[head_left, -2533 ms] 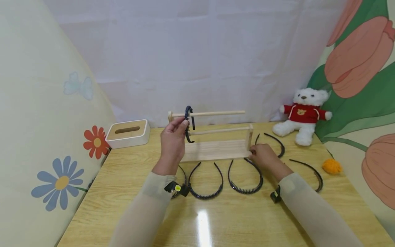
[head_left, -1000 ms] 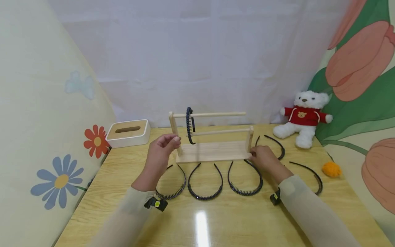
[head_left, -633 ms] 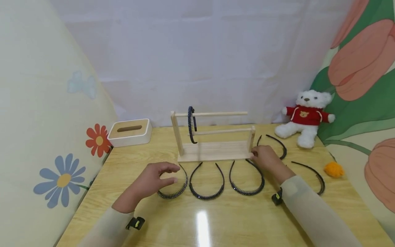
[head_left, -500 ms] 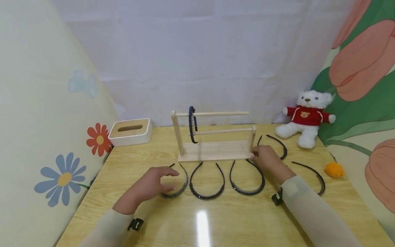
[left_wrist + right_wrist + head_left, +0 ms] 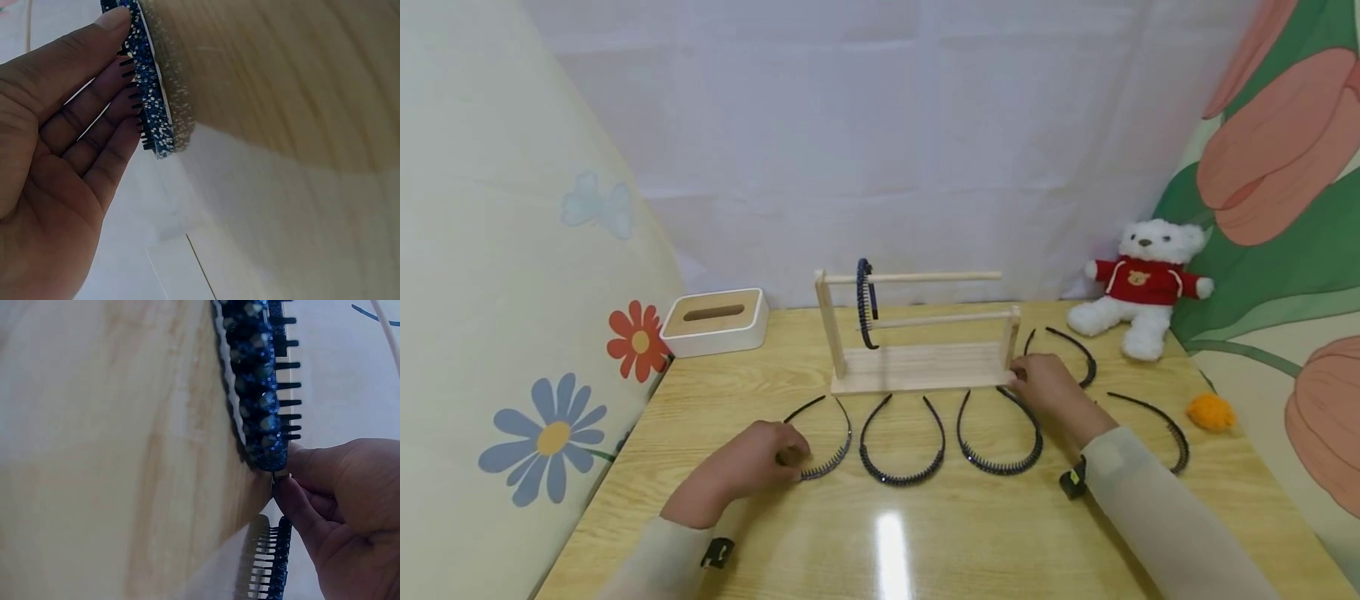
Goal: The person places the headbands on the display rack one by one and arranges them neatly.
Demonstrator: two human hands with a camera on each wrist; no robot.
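Note:
The thumb and fingers of my left hand (image 5: 752, 462) pinch the toothed band of the leftmost headband (image 5: 841, 455) on the table. In the left wrist view this headband (image 5: 150, 94) shows dark blue glitter and short black teeth, the thumb on its outer side. At the right end of a two-bar wooden rack (image 5: 925, 364), my right hand (image 5: 1051, 387) holds the corner of the base; its fingertips are partly hidden. A dark toothed headband (image 5: 863, 308) hangs from the rack's upper bar near the left post.
Two headbands, one left of centre (image 5: 901, 477) and one right of centre (image 5: 1002, 467), lie before the rack; two more (image 5: 1086, 358) lie right of it. A tissue box (image 5: 715, 325), white bear (image 5: 1142, 283) and orange yarn ball (image 5: 1212, 412) stand around.
My left hand has let go of the headband hanging on the bar, come down to the left and taken hold of the leftmost headband. The right hand stays at the rack.

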